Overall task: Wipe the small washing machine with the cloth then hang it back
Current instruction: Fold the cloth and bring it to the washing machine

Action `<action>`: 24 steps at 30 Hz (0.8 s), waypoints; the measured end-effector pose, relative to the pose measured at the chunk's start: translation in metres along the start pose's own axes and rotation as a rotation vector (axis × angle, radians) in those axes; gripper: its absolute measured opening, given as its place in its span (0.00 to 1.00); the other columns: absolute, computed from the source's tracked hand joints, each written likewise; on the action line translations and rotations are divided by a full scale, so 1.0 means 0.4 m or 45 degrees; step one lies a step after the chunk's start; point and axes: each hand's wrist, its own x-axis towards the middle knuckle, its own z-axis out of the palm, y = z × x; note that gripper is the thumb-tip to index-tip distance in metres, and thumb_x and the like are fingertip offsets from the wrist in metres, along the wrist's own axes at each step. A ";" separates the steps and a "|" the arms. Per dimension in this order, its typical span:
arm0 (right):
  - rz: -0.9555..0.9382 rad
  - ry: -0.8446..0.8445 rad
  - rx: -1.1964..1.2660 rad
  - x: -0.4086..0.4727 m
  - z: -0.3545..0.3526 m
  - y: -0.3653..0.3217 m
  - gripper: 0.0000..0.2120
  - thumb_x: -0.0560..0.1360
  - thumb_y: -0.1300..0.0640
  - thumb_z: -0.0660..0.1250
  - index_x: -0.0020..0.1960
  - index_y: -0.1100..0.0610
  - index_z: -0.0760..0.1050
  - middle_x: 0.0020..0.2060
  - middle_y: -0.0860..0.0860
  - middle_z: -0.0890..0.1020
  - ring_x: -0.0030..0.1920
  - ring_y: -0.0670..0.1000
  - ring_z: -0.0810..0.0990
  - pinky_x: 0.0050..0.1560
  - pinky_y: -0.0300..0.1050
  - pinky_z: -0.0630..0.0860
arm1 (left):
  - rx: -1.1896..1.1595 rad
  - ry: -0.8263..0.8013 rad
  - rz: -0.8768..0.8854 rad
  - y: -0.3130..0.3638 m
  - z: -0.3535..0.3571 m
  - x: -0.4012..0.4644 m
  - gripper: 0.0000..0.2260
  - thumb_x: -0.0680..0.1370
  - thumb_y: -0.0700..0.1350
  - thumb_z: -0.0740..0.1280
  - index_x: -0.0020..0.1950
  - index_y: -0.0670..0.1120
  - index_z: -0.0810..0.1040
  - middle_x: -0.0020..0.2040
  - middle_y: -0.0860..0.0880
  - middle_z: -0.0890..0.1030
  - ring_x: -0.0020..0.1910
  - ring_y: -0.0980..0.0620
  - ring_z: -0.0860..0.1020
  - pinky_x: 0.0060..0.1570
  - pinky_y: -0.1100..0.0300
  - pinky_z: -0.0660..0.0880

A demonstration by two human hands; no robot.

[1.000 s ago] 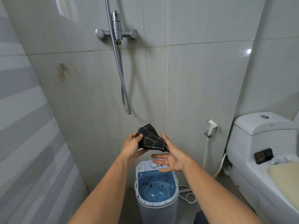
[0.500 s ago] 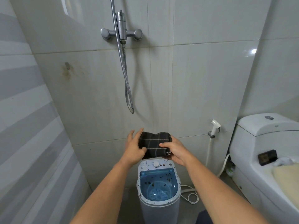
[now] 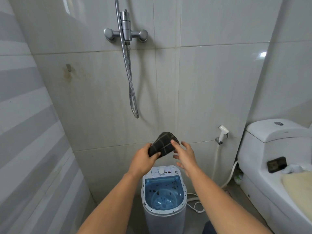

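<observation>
Gripping folded cloth point(image 3: 163, 144), left hand point(image 3: 143, 159) above washing machine's rim point(image 3: 184, 191).

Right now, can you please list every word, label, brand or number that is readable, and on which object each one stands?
No text can be read.
Small washing machine control panel: faint markings around the dial, too small.
Toilet tank: tiny dark mark on its front edge, too blurred.
Dark rectangular object on the toilet: nothing legible.
Cloth: only a checked pattern.

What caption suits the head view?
Left hand grips dark checked cloth above speckled small washing machine; right hand open.
</observation>
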 end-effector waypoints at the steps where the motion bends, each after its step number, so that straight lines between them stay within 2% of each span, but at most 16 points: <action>1: 0.021 0.040 0.024 -0.004 0.001 0.010 0.34 0.72 0.33 0.71 0.72 0.48 0.68 0.59 0.53 0.82 0.54 0.51 0.83 0.53 0.52 0.79 | -0.039 0.074 -0.025 0.003 0.005 -0.001 0.08 0.77 0.53 0.70 0.52 0.53 0.76 0.42 0.56 0.81 0.41 0.56 0.79 0.38 0.60 0.73; 3: 0.070 0.016 0.080 -0.008 0.002 0.023 0.28 0.73 0.32 0.70 0.64 0.48 0.74 0.54 0.51 0.84 0.53 0.52 0.85 0.56 0.55 0.80 | -0.066 0.194 -0.067 0.013 0.012 -0.005 0.08 0.78 0.54 0.68 0.53 0.53 0.75 0.42 0.55 0.81 0.41 0.56 0.80 0.38 0.58 0.73; 5: 0.086 -0.168 0.130 -0.012 0.008 0.025 0.20 0.75 0.35 0.70 0.59 0.46 0.78 0.54 0.51 0.86 0.53 0.53 0.87 0.60 0.57 0.79 | -0.072 0.222 -0.111 0.024 0.022 -0.008 0.10 0.78 0.57 0.65 0.52 0.52 0.76 0.41 0.55 0.82 0.41 0.53 0.80 0.40 0.55 0.77; 7: 0.051 -0.346 0.153 -0.015 0.024 0.021 0.16 0.76 0.39 0.71 0.59 0.47 0.81 0.54 0.52 0.88 0.55 0.55 0.87 0.59 0.55 0.79 | -0.185 0.110 -0.144 0.032 0.035 -0.007 0.12 0.79 0.57 0.64 0.52 0.50 0.78 0.43 0.52 0.83 0.43 0.51 0.82 0.43 0.52 0.80; 10: 0.011 -0.311 0.252 -0.008 0.043 0.020 0.13 0.78 0.47 0.72 0.58 0.51 0.83 0.53 0.54 0.88 0.57 0.58 0.86 0.63 0.61 0.79 | -0.413 -0.084 -0.196 0.031 0.044 -0.004 0.12 0.78 0.55 0.65 0.51 0.47 0.81 0.50 0.42 0.84 0.47 0.46 0.84 0.50 0.50 0.82; 13: 0.129 -0.335 0.326 -0.004 0.041 0.016 0.21 0.74 0.46 0.76 0.62 0.57 0.80 0.54 0.57 0.88 0.58 0.60 0.85 0.63 0.66 0.78 | -0.612 -0.221 -0.293 0.019 0.021 -0.010 0.12 0.80 0.53 0.65 0.54 0.46 0.83 0.52 0.43 0.85 0.47 0.50 0.84 0.46 0.61 0.80; 14: 0.198 -0.364 0.293 -0.003 0.039 0.015 0.25 0.72 0.44 0.78 0.62 0.57 0.80 0.54 0.58 0.87 0.58 0.61 0.85 0.63 0.66 0.78 | -0.663 -0.279 -0.332 0.016 0.012 -0.016 0.12 0.81 0.50 0.65 0.55 0.44 0.83 0.50 0.44 0.87 0.48 0.48 0.85 0.46 0.61 0.80; 17: 0.372 -0.494 0.075 -0.016 0.034 0.018 0.31 0.67 0.33 0.76 0.60 0.54 0.84 0.54 0.56 0.88 0.60 0.58 0.84 0.66 0.62 0.74 | -0.813 -0.335 -0.416 0.000 -0.004 -0.038 0.12 0.80 0.49 0.67 0.58 0.43 0.83 0.51 0.42 0.87 0.53 0.42 0.85 0.55 0.52 0.79; 19: 0.372 -0.510 0.053 -0.033 0.031 0.035 0.34 0.65 0.31 0.76 0.60 0.54 0.83 0.55 0.55 0.87 0.61 0.57 0.83 0.67 0.61 0.72 | -0.841 -0.273 -0.482 0.003 -0.003 -0.057 0.13 0.79 0.49 0.69 0.57 0.42 0.83 0.53 0.41 0.87 0.50 0.45 0.85 0.48 0.56 0.80; 21: 0.352 -0.430 0.141 -0.049 0.021 0.071 0.33 0.66 0.34 0.78 0.61 0.56 0.82 0.54 0.56 0.88 0.60 0.57 0.83 0.68 0.61 0.72 | -0.742 -0.189 -0.575 -0.001 0.002 -0.078 0.14 0.79 0.54 0.68 0.56 0.45 0.80 0.54 0.44 0.86 0.49 0.49 0.82 0.41 0.59 0.76; 24: 0.393 -0.281 0.241 -0.066 0.003 0.155 0.30 0.68 0.39 0.79 0.62 0.58 0.81 0.52 0.58 0.88 0.55 0.60 0.86 0.60 0.62 0.80 | -0.603 -0.100 -0.711 -0.050 0.023 -0.123 0.20 0.80 0.59 0.64 0.62 0.46 0.76 0.55 0.44 0.84 0.51 0.48 0.79 0.46 0.55 0.73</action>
